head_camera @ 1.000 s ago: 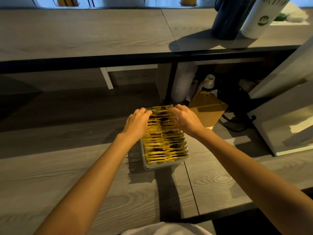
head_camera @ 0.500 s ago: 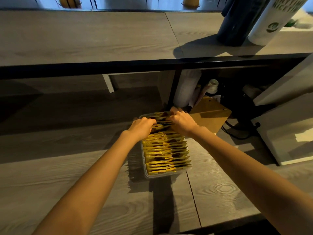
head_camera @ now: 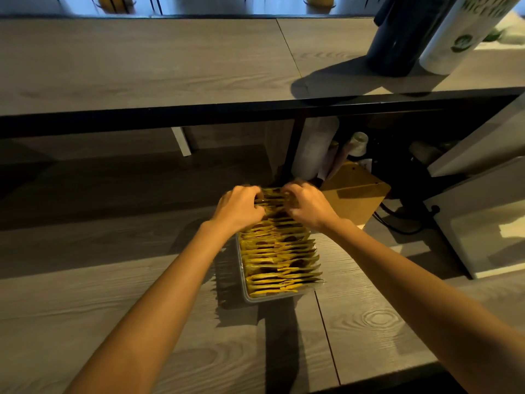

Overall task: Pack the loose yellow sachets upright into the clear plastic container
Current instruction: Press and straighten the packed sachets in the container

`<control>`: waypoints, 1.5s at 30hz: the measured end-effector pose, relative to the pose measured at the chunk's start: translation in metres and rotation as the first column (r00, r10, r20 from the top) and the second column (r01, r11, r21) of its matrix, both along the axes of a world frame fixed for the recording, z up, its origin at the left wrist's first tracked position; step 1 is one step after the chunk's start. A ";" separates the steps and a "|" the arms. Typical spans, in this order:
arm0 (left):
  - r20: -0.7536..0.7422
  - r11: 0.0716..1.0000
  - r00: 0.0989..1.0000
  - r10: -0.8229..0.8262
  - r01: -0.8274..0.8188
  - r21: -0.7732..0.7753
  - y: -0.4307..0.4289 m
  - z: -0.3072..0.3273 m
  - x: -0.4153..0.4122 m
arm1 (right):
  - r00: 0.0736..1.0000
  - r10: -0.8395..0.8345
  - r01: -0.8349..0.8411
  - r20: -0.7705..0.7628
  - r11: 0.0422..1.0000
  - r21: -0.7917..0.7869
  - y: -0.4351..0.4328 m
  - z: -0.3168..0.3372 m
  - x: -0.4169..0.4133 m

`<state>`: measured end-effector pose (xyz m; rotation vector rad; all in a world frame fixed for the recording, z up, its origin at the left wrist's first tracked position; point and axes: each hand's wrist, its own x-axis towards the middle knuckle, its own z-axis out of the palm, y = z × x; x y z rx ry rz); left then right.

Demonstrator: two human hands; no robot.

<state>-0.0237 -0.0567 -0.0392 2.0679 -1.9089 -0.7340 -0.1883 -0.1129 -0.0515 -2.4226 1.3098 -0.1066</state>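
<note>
Sachets (head_camera: pixel 279 258), yellow, stand on edge in a packed row filling the container (head_camera: pixel 250 297), which sits on the grey wood surface (head_camera: pixel 85 294) below a shelf (head_camera: pixel 142 61). Left hand (head_camera: pixel 240 207) and right hand (head_camera: pixel 308 206) are both at the far end of the row, fingers curled down among the sachet tops; the exact pinch is blurred, cannot tell.

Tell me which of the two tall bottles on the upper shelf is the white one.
The right-hand bottle, white with green lettering and a round green logo. The bottle beside it on its left is plain dark.
</note>
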 end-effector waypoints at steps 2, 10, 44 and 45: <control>-0.009 0.995 0.998 0.059 -0.060 -0.075 0.000 -0.003 0.000 | 0.999 0.006 -0.003 0.041 0.997 -0.082 0.001 -0.002 0.002; 0.063 0.995 0.995 0.073 -0.077 0.067 -0.002 -0.020 -0.001 | 0.993 0.053 -0.051 -0.104 0.998 0.024 -0.017 -0.019 0.007; 0.083 0.966 0.969 0.233 -0.221 -0.135 -0.009 -0.030 -0.003 | 0.998 -0.057 0.055 -0.008 0.987 -0.154 -0.021 -0.014 0.023; 0.070 0.956 0.964 0.255 -0.241 -0.168 -0.005 -0.027 -0.006 | 0.998 -0.057 0.060 0.025 0.984 -0.167 -0.014 -0.011 0.021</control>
